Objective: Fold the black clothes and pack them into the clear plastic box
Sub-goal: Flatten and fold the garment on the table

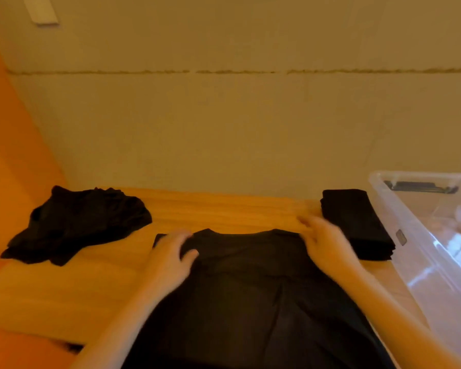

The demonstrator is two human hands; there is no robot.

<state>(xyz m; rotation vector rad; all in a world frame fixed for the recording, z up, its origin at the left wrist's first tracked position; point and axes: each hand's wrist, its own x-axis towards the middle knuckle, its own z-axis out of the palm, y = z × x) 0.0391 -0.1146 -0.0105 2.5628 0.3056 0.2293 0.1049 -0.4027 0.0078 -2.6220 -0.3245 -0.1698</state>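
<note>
A: Black shirt [250, 288] nearest the camera is lying spread flat on the wooden surface [224, 209], neckline pointing away, lower hem running out of view.

B: Hands?

A: Left hand [171, 259] is resting on the left shoulder area, fingers [183, 239] relaxed and mostly straight, thumb out. Looks like pressing, not pinching. Right hand [328, 241] is sitting at the right shoulder corner, blurred; fingers look loosely extended, can't tell if they're catching the edge.

B: Other pieces?

A: Folded black stack [357, 225] is sitting just beside the right hand, against the clear plastic box [410, 235]. Box looks empty from here, though only part is showing. Unfolded black pile [77, 222] is lying far left on the surface.

B: Risks?

A: Judging by layout: right hand is working close to the folded stack, so a sideways sweep could be knocking it askew. Shirt is hanging off the near edge, so weight could be dragging it off mid-fold. Uneven shoulder grip would be giving a crooked fold.
</note>
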